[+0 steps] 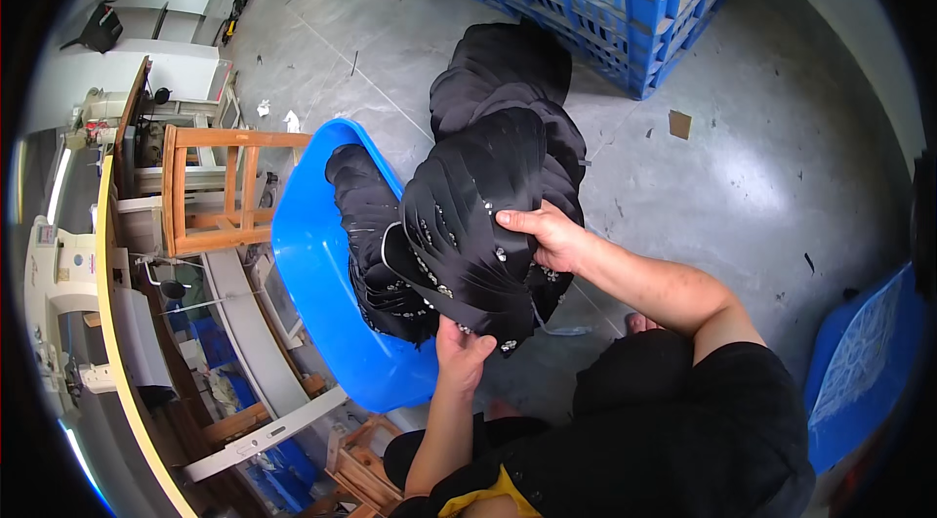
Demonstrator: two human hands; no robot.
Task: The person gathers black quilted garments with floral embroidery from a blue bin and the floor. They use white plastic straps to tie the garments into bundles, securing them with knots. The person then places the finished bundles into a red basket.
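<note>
A thick bundle of black satiny cloth pieces (pixel 468 196), layered like a fan and dotted with small shiny stones, lies between my hands. My right hand (pixel 558 237) is closed on its right side, thumb on top and fingers hidden underneath. My left hand (pixel 463 354) pinches the lower edge of the bundle. More of the same black pieces (pixel 366 245) rest in a blue plastic tub (pixel 317 254) at the left. Beyond my hands, another heap of black pieces (pixel 503 69) adjoins the bundle; what supports it is hidden.
A large blue slatted crate (pixel 595 0) stands at the far side. To the left are a wooden stool (pixel 234 137), a sewing machine (pixel 68 269) and a yellow-edged table (pixel 112 293). A blue container (pixel 859 362) sits at the right. Scraps, including a brown piece (pixel 680 124), lie on the grey floor (pixel 742 196).
</note>
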